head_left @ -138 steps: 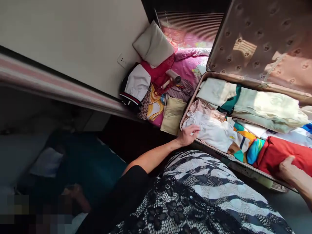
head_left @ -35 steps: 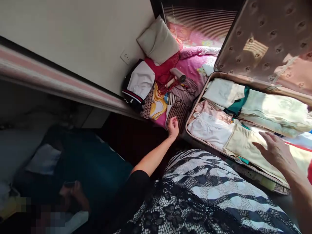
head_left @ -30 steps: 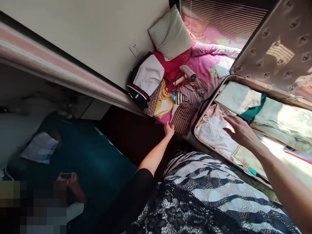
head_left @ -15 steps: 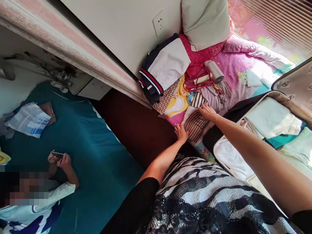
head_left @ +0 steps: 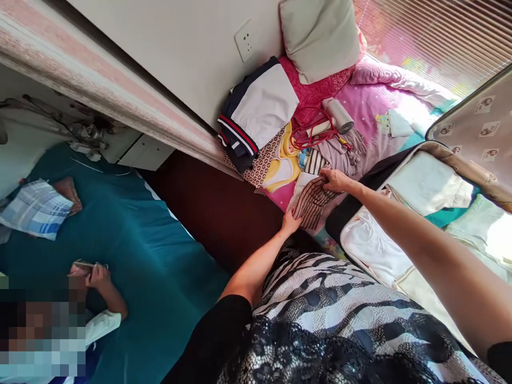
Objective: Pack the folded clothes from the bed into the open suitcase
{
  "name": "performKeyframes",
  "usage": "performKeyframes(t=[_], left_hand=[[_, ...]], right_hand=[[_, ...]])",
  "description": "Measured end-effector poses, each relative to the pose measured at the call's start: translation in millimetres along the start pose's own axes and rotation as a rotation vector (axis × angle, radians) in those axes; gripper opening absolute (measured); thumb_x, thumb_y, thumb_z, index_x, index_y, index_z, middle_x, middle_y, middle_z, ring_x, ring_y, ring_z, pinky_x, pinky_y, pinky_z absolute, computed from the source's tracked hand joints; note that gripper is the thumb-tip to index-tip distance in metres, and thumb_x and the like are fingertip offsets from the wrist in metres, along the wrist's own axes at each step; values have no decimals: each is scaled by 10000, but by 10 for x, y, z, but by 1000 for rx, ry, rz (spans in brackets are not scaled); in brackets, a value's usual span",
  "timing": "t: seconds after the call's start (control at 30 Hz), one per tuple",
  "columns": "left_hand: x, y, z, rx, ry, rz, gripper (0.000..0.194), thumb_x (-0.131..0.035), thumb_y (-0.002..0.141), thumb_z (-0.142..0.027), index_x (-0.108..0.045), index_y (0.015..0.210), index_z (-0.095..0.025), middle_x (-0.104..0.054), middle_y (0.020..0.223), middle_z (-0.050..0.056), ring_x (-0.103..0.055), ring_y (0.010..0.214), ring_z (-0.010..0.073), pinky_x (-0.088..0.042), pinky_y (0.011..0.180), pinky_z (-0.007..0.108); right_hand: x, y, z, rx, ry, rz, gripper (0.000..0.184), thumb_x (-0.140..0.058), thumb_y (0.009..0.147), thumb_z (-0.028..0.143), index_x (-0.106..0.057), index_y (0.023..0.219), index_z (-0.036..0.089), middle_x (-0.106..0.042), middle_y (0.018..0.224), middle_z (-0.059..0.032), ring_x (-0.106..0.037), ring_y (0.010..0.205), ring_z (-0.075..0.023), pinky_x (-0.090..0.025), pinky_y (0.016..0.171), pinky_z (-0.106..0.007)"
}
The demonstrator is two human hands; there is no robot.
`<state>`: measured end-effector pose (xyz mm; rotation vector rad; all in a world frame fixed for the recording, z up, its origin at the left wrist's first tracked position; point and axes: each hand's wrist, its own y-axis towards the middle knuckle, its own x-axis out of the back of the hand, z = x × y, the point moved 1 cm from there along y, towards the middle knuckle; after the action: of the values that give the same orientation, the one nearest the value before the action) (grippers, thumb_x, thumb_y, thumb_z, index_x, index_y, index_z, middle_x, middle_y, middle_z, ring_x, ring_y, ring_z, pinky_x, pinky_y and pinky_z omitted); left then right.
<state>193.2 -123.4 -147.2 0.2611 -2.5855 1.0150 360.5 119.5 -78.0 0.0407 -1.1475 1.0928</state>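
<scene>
A striped brown-and-beige garment (head_left: 313,202) with a white part is bunched between my two hands at the near edge of the pink bedding. My left hand (head_left: 291,222) grips its lower left side, fingers closed on the cloth. Its upper right edge is pinched in my right hand (head_left: 335,180). Just beyond lie a small black-and-white striped cloth (head_left: 317,160), a grey fringed scarf (head_left: 340,154) and a red cord (head_left: 316,133). A folded navy and white garment (head_left: 262,109) rests to the upper left.
On my right an open suitcase (head_left: 344,234) holds folded clothes. A pale cushion (head_left: 320,40) leans by the wall. To the left, beyond the dark floor (head_left: 200,213), a person with a phone (head_left: 84,266) lies on a teal bed (head_left: 160,298).
Both hands have closed on the striped garment, which was lying flatter and is now gathered and creased. The view has shifted slightly to the right.
</scene>
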Motion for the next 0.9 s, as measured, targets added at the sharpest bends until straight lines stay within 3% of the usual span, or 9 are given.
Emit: performKeyframes(t=[0.1, 0.2, 0.3, 0.4, 0.53, 0.6, 0.7, 0.8, 0.9], left_hand=[[314, -103, -25, -47, -65, 5, 336, -744, 762, -131, -685, 1092, -153, -793, 1094, 110, -773, 1059, 263, -607, 1009, 402], [774, -119, -195, -230, -176, 18, 401, -814, 753, -280, -685, 1114, -166, -796, 1106, 90, -778, 1085, 262, -620, 1019, 414], [1141, -132, -616, -432, -287, 125, 555, -903, 713, -436, -679, 1154, -184, -805, 1114, 79, -795, 1053, 255, -639, 990, 409], [1199, -269, -1226, -575, -308, 242, 602, -931, 731, -492, -673, 1187, -195, -812, 1089, 60, -802, 992, 235, -648, 949, 372], [756, -499, -1973, -677, -220, 454, 532, -895, 802, -467, -680, 1211, -203, -801, 1063, 35, -782, 973, 204, -630, 915, 308], [386, -524, -2224, -680, -110, 614, 490, -863, 820, -441, -694, 1204, -188, -793, 1053, 34, -769, 957, 195, -618, 886, 288], [-231, -476, -2449, -676, 172, 768, 463, -825, 821, -360, -717, 1223, -157, -796, 1066, 50, -762, 977, 215, -616, 908, 311], [-744, -508, -2515, -678, 596, 663, 537, -783, 833, -205, -699, 1356, -111, -808, 1176, 132, -769, 1111, 297, -607, 1030, 406], [-982, -727, -2458, -806, 948, 461, 738, -724, 917, -139, -522, 1623, -64, -641, 1550, 291, -630, 1458, 401, -493, 1234, 518]], right_hand=[[225, -199, 167, 84, 91, -127, 326, -628, 799, 281, -620, 1112, 190, -636, 844, -22, -558, 756, -175, -395, 711, -288], [561, -663, 299, 134, 200, -320, 352, -647, 796, 300, -621, 1124, 177, -649, 883, -27, -539, 794, -178, -411, 742, -299], [902, -1400, 331, 104, 341, -466, 349, -681, 809, 301, -610, 1129, 180, -648, 917, -21, -516, 826, -170, -450, 767, -311], [1048, -2306, 247, 13, 520, -611, 303, -748, 833, 379, -592, 1051, 238, -595, 863, -4, -511, 783, -173, -470, 704, -325], [667, -3423, 23, -217, 804, -790, 412, -849, 823, 577, -624, 1033, 304, -613, 868, -13, -586, 756, -210, -537, 707, -383], [227, -3793, -89, -348, 933, -882, 468, -865, 793, 645, -643, 1039, 316, -670, 914, -33, -639, 814, -241, -584, 782, -428], [-584, -4020, -233, -532, 1104, -957, 576, -873, 704, 702, -642, 1046, 300, -716, 937, -39, -675, 841, -247, -610, 838, -448], [-1290, -4002, -358, -742, 1137, -900, 681, -842, 633, 733, -611, 1070, 264, -688, 843, -24, -659, 769, -239, -615, 801, -461], [-1645, -4020, -450, -909, 952, -836, 751, -730, 741, 760, -622, 1269, 237, -713, 910, -72, -685, 824, -286, -628, 814, -509]])
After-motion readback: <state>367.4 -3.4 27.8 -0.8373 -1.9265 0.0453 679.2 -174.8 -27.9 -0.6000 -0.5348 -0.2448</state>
